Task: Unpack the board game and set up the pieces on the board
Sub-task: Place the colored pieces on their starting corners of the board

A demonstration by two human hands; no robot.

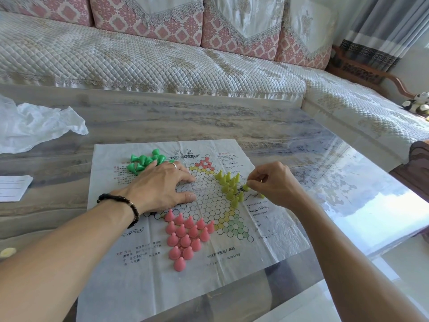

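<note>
Paper board point(144, 270) pinned flat w/ our splayed left hand point(160, 184) so right hand point(274, 182) can pinch-set a yellow piece point(246, 187).

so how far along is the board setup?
Done: paper board unfolded; pink pieces stand in the near corner. In hand: right hand pinches a yellow piece beside the yellow group, while left hand presses the board flat. Left: green pieces lie heaped off the grid.

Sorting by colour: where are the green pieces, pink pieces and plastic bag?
green pieces point(144, 161), head view, middle of pile
pink pieces point(185, 238), head view, centre piece
plastic bag point(34, 126), head view, crumpled middle
</note>
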